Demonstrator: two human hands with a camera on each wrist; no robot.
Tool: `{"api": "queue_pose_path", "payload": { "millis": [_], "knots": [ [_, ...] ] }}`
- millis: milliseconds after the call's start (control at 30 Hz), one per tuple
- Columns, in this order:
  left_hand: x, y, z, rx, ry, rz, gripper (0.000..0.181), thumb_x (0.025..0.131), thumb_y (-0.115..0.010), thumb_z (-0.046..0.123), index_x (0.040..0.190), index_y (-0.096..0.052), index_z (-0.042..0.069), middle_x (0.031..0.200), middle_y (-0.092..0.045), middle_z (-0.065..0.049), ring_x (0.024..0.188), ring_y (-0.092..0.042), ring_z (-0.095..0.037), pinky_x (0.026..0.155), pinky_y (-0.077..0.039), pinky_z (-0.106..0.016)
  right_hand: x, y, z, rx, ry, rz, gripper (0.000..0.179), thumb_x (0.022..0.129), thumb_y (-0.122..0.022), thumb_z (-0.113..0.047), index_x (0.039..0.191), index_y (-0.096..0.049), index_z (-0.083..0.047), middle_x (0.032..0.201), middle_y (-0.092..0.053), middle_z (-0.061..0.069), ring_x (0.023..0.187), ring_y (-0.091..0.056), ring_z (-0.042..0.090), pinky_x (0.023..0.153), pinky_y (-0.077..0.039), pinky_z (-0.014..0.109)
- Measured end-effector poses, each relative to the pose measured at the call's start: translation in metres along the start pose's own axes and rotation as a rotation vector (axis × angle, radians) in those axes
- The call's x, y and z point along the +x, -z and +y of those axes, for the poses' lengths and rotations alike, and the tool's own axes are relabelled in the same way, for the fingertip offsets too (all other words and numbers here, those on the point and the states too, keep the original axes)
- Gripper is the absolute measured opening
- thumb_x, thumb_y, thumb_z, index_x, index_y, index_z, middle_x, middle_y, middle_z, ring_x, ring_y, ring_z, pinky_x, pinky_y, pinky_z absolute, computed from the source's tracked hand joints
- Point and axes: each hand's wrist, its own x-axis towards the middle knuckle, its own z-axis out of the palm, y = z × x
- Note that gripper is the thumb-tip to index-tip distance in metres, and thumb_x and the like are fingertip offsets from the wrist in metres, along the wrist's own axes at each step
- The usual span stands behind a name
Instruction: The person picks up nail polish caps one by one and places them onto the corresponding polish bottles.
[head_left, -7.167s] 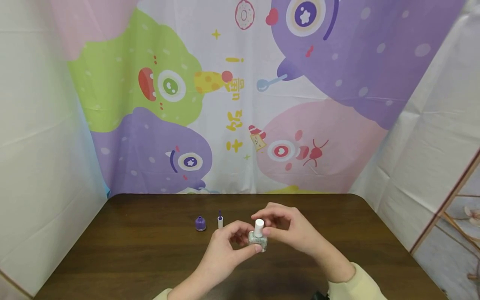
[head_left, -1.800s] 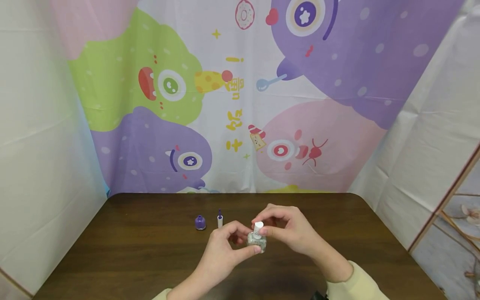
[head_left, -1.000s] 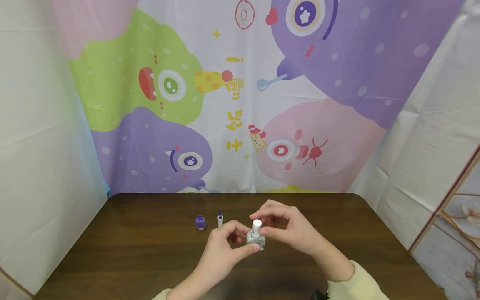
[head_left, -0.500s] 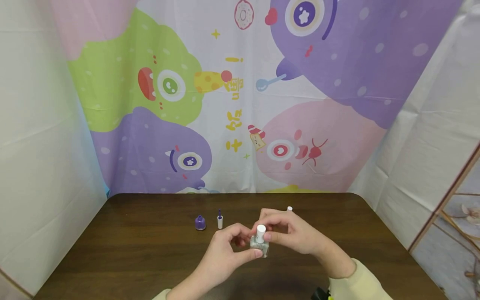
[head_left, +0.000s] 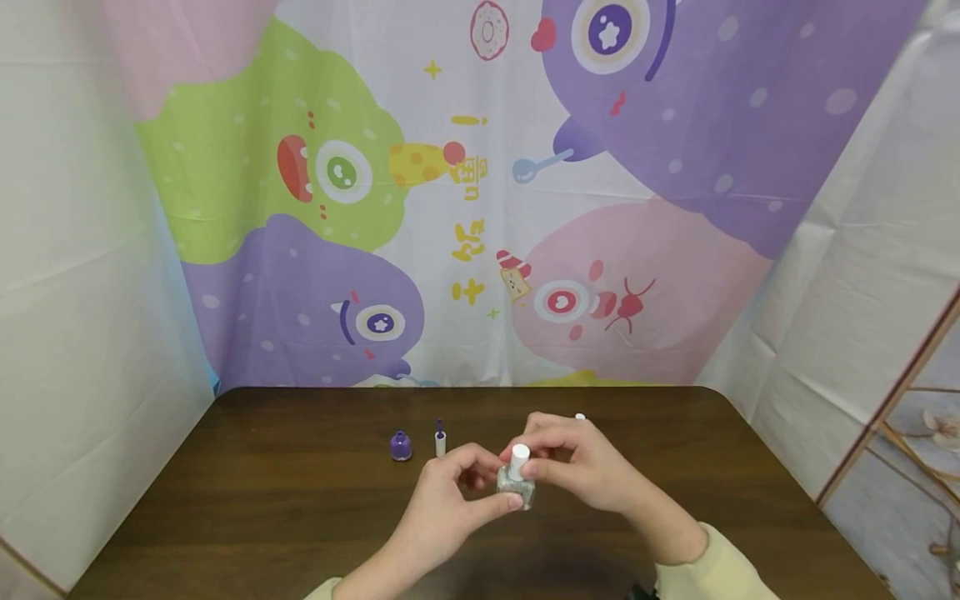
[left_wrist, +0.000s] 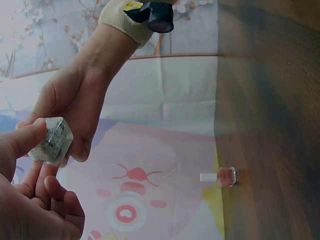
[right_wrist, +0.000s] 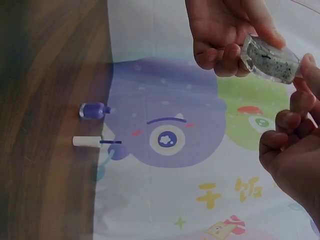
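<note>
The left hand [head_left: 453, 504] grips a clear glass nail polish bottle [head_left: 515, 490], filled with pale, dark-flecked polish, between its thumb and fingers; the right hand [head_left: 581, 468] pinches the bottle's white cap [head_left: 519, 463] between thumb and fingertips; the cap sits on the bottle's neck, and the bottle is held cap end up, slightly tilted, above the near middle of the dark wood-grain bench [head_left: 300, 508]; whether the hands touch each other cannot be told.

Left of the hands and farther back, a purple nail polish bottle [head_left: 401, 447] stands upright with its neck uncovered; just to its right, apart from it, a white brush cap [head_left: 440, 444] stands on its top, its purple-coated brush [head_left: 440, 426] pointing up; on the far right side, behind the right hand, stands a peach-pink nail polish bottle [left_wrist: 226, 177] with its own white lid [left_wrist: 208, 177] on; the head view shows only the top of that lid.

Pale yellow sleeves [head_left: 712, 567] cover the forearms; a black wrist camera [left_wrist: 161, 19] is strapped at the right wrist; beyond the bench's far edge hangs a backdrop [head_left: 480, 346] printed with green, purple and pink cartoon monsters.
</note>
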Motion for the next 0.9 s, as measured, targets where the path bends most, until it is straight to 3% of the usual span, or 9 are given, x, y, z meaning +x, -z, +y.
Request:
{"api": "queue_pose_path", "payload": {
  "millis": [333,667,900],
  "knots": [
    [0.002,-0.003,-0.003,-0.021,0.010,0.039,0.024,0.067,-0.085,0.022,0.082,-0.066,0.021,0.074,-0.063,0.011,0.072,-0.053,-0.008,0.068,-0.046,-0.023,0.001,-0.008,-0.001,0.013,-0.179,0.179,0.014,0.077,-0.075,-0.001,0.089,-0.073,-0.006,0.066,-0.043,0.002,0.065,-0.040,0.007,0.048,-0.034,0.024],
    [0.003,-0.004,0.000,-0.018,0.028,0.058,0.024,0.067,-0.085,0.022,0.081,-0.065,0.022,0.072,-0.062,0.011,0.072,-0.052,-0.008,0.068,-0.043,-0.022,0.002,-0.015,-0.002,0.005,-0.250,0.274,0.014,0.073,-0.079,-0.005,0.081,-0.071,-0.013,0.065,-0.037,0.000,0.066,-0.039,0.008,0.047,-0.030,0.024],
    [0.003,-0.004,0.000,-0.008,0.025,0.064,0.024,0.067,-0.085,0.022,0.080,-0.065,0.022,0.071,-0.062,0.012,0.070,-0.049,-0.008,0.065,-0.041,-0.021,0.001,-0.020,-0.003,-0.032,-0.244,0.312,0.014,0.073,-0.079,-0.003,0.081,-0.070,-0.011,0.065,-0.036,0.004,0.067,-0.039,0.005,0.046,-0.027,0.026]
  ]
}}
